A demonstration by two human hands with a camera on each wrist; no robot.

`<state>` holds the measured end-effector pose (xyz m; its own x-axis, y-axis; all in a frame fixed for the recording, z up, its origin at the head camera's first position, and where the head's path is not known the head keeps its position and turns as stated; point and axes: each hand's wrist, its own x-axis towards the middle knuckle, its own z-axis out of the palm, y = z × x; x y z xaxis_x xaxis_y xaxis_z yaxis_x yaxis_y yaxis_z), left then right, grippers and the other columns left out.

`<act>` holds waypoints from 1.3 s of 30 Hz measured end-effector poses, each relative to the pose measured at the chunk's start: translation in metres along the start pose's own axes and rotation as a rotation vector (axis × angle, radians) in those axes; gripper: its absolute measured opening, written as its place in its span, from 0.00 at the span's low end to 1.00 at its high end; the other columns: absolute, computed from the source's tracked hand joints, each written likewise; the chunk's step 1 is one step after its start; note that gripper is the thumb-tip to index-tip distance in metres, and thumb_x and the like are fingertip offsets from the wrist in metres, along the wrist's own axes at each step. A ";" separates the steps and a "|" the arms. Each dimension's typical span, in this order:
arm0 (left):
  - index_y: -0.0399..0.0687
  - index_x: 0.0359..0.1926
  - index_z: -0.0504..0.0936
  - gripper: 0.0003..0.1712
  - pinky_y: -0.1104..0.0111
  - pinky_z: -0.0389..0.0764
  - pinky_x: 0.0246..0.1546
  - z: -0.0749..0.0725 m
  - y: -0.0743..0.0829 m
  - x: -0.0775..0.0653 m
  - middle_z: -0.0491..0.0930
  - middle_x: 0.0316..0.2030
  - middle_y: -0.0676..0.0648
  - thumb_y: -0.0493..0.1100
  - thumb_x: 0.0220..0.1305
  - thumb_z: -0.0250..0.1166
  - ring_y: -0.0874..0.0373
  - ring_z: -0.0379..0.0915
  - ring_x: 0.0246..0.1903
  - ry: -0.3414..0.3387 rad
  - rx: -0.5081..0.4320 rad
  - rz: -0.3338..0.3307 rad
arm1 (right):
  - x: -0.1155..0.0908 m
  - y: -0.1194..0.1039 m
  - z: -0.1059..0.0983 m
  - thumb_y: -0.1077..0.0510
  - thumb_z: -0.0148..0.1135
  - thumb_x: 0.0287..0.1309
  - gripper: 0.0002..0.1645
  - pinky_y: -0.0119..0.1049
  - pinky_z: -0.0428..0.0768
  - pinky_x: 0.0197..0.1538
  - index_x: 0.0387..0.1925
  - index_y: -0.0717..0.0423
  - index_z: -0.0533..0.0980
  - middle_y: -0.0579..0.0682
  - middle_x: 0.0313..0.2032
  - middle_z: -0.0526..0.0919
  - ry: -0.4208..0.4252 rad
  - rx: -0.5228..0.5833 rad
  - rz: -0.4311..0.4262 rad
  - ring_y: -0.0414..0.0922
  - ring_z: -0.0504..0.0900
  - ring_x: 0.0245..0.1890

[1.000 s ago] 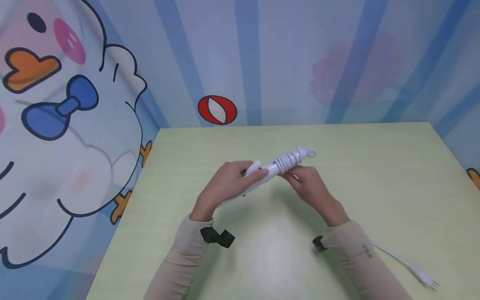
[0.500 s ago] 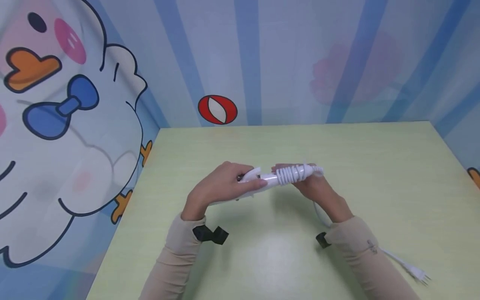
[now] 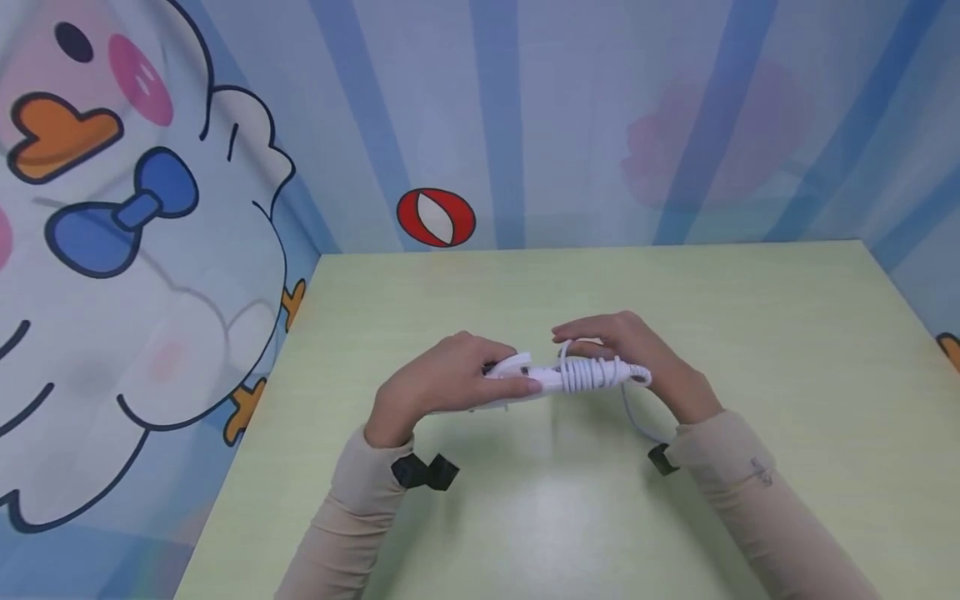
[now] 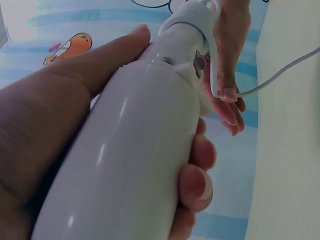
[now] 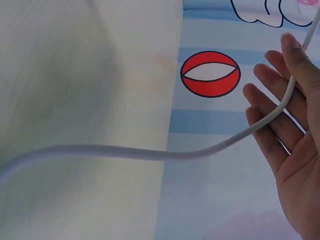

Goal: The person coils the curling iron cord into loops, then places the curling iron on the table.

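My left hand (image 3: 450, 379) grips a white curling iron (image 3: 551, 382) above the table, its thumb along the body and fingertips (image 4: 196, 187) curled round the far side. Several turns of white power cord (image 3: 592, 374) are wound round the slim end, which points right. My right hand (image 3: 637, 346) is just above and beyond that end, holding the cord lightly between thumb and bent fingers. In the right wrist view the cord (image 5: 200, 155) runs across those fingers and past the thumb. A loose length hangs below the right wrist; the plug is out of sight.
The pale green table (image 3: 750, 333) lies beneath both hands. Behind it stands a blue striped wall (image 3: 555, 125) with a printed red ball (image 3: 437, 217). A wall with a printed white bird (image 3: 225, 333) borders the left side. Black wrist cameras sit at both cuffs.
The right hand has gone from under the wound end to above and beyond it, carrying the cord round. The curling iron has tipped to nearly level. The plug has slid out of view.
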<state>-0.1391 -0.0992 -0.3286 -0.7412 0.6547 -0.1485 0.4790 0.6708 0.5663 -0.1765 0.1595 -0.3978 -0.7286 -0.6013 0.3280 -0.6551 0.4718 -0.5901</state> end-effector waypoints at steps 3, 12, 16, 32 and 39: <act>0.60 0.27 0.75 0.20 0.70 0.69 0.21 0.001 0.006 0.001 0.72 0.17 0.56 0.68 0.54 0.58 0.64 0.68 0.18 -0.021 0.044 -0.016 | 0.003 0.000 -0.004 0.54 0.60 0.57 0.15 0.42 0.76 0.46 0.47 0.51 0.80 0.46 0.48 0.81 -0.044 -0.058 0.030 0.42 0.80 0.47; 0.58 0.27 0.76 0.22 0.69 0.68 0.20 0.012 0.015 0.009 0.72 0.16 0.56 0.69 0.54 0.57 0.63 0.67 0.18 -0.043 0.256 -0.162 | 0.011 -0.018 -0.017 0.53 0.65 0.53 0.07 0.38 0.77 0.39 0.35 0.48 0.82 0.41 0.34 0.84 -0.084 -0.355 0.008 0.39 0.81 0.35; 0.57 0.30 0.77 0.24 0.68 0.68 0.19 0.020 0.012 0.017 0.72 0.17 0.55 0.70 0.54 0.56 0.61 0.68 0.18 -0.006 0.289 -0.266 | 0.013 -0.034 -0.017 0.55 0.65 0.53 0.05 0.37 0.77 0.36 0.32 0.49 0.82 0.41 0.31 0.83 -0.070 -0.422 0.007 0.38 0.80 0.30; 0.51 0.31 0.73 0.26 0.68 0.62 0.14 0.032 -0.010 0.034 0.68 0.15 0.51 0.69 0.60 0.51 0.59 0.64 0.14 0.333 0.245 -0.387 | 0.010 -0.049 0.009 0.54 0.54 0.63 0.15 0.41 0.76 0.35 0.44 0.59 0.78 0.51 0.33 0.82 0.060 -0.359 0.211 0.45 0.79 0.29; 0.51 0.30 0.72 0.26 0.68 0.64 0.13 0.025 -0.015 0.035 0.69 0.15 0.50 0.68 0.59 0.52 0.57 0.65 0.14 0.458 0.193 -0.407 | 0.004 -0.048 0.023 0.51 0.50 0.66 0.14 0.35 0.71 0.27 0.40 0.55 0.78 0.44 0.22 0.78 0.098 -0.239 0.265 0.38 0.73 0.21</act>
<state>-0.1606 -0.0775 -0.3627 -0.9869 0.1476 0.0647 0.1611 0.9127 0.3754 -0.1429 0.1196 -0.3853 -0.8874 -0.3786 0.2630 -0.4607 0.7475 -0.4786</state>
